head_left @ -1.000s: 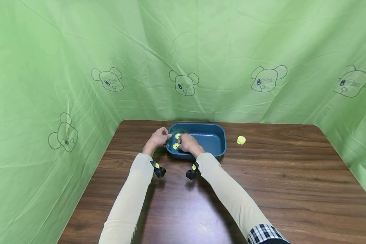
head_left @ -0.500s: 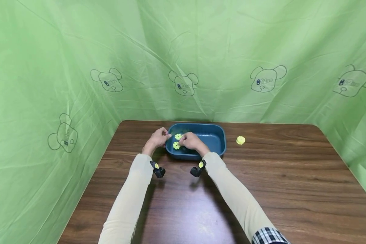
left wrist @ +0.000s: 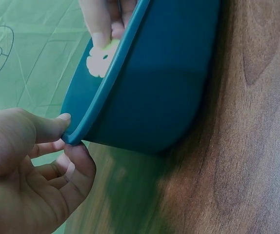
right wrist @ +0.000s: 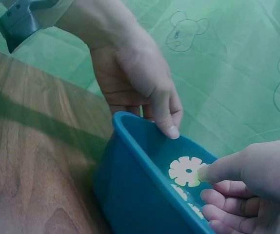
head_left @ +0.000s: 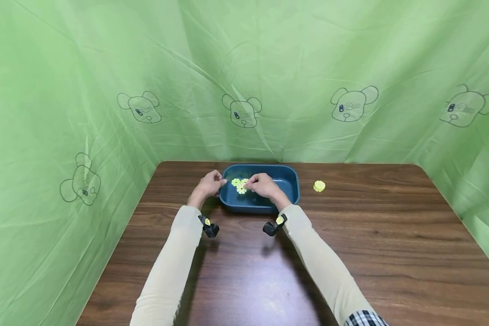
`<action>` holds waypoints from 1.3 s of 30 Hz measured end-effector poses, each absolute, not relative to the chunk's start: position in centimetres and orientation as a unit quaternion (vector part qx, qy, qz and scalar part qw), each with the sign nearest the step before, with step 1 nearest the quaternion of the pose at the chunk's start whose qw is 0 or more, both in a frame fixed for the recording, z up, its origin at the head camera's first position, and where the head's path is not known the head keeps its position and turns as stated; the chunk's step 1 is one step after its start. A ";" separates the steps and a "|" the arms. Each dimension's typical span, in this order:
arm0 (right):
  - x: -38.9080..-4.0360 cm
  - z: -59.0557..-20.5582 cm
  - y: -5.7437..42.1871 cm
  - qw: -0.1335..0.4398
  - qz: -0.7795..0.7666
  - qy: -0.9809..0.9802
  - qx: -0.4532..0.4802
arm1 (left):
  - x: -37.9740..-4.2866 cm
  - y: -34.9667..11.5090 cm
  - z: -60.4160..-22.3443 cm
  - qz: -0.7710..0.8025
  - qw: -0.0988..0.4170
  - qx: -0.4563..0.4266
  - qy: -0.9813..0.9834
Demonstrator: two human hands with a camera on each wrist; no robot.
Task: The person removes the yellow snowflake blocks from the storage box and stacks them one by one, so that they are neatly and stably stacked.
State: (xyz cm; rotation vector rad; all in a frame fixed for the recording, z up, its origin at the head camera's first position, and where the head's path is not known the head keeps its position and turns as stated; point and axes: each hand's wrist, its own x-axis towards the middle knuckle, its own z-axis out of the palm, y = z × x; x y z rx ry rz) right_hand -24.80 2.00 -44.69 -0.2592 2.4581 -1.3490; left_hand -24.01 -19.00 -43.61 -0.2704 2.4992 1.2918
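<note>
At the left end of a dark blue plastic basin (head_left: 258, 206), my left hand (head_left: 208, 184) pinches the rim between thumb and forefinger; the left wrist view shows the grip at the rim's corner (left wrist: 74, 138). My right hand (head_left: 266, 186) is over the basin's inside, thumb and forefinger pinching a pale yellow flower-shaped notched disc (right wrist: 185, 169) with a small slot in its centre. Two more such discs lie lower in the basin, a nearer disc (right wrist: 180, 191) and a disc (right wrist: 195, 210) partly hidden by the basin wall.
To the right of the basin, a small stack of yellow discs (head_left: 319, 186) lies on the brown wood-grain table (head_left: 371, 226). A green curtain (head_left: 293, 68) with printed bear heads hangs along the back and sides. Each wrist carries a black camera mount (head_left: 209, 227).
My right hand has moved right and slightly away from me, bringing a disc up from the basin's left end. The left hand keeps its place at the rim.
</note>
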 end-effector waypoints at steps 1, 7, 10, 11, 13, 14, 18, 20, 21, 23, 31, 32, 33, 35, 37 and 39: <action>-24.7 -44.6 2.2 0.161 -0.474 0.861 -0.089 | -24.0 -19.0 -43.6 0.451 0.157 -0.094 0.874; -24.6 -44.1 3.6 0.149 -0.479 0.861 -0.082 | -24.0 -19.0 -43.8 0.451 0.152 -0.093 0.874; -24.4 -43.7 4.4 0.141 -0.479 0.862 -0.086 | -24.0 -19.0 -43.9 0.451 0.147 -0.088 0.876; -24.3 -43.6 4.7 0.138 -0.481 0.862 -0.087 | -24.0 -19.0 -43.9 0.451 0.146 -0.086 0.876; -24.2 -43.4 5.3 0.132 -0.484 0.861 -0.088 | -23.9 -19.0 -43.9 0.450 0.142 -0.084 0.878; -24.1 -43.3 5.6 0.128 -0.486 0.860 -0.088 | -23.9 -19.0 -43.9 0.450 0.141 -0.084 0.878; -23.9 -42.9 6.8 0.118 -0.502 0.853 -0.084 | -23.9 -19.0 -43.9 0.446 0.142 -0.084 0.880; -23.9 -42.7 7.4 0.111 -0.510 0.849 -0.083 | -23.9 -19.0 -43.9 0.445 0.142 -0.085 0.880; -23.8 -42.6 7.7 0.106 -0.510 0.849 -0.085 | -23.9 -19.0 -43.8 0.444 0.143 -0.085 0.880; -23.8 -42.3 8.2 0.096 -0.512 0.850 -0.085 | -23.9 -19.0 -43.8 0.447 0.143 -0.085 0.879; -23.9 -41.7 10.3 0.062 -0.494 0.863 -0.085 | -24.0 -19.1 -43.7 0.455 0.150 -0.087 0.874; -23.9 -41.7 10.6 0.058 -0.494 0.863 -0.086 | -24.0 -19.1 -43.7 0.454 0.150 -0.087 0.874; -23.9 -41.7 10.9 0.053 -0.494 0.863 -0.086 | -24.0 -19.1 -43.7 0.453 0.150 -0.087 0.874; -23.8 -41.9 11.5 0.046 -0.503 0.859 -0.083 | -23.9 -19.1 -43.7 0.453 0.150 -0.087 0.874; -23.8 -41.9 12.1 0.041 -0.504 0.859 -0.080 | -23.9 -19.0 -43.7 0.454 0.151 -0.087 0.874; -23.7 -42.0 12.6 0.040 -0.507 0.858 -0.075 | -23.9 -19.0 -43.7 0.454 0.150 -0.087 0.874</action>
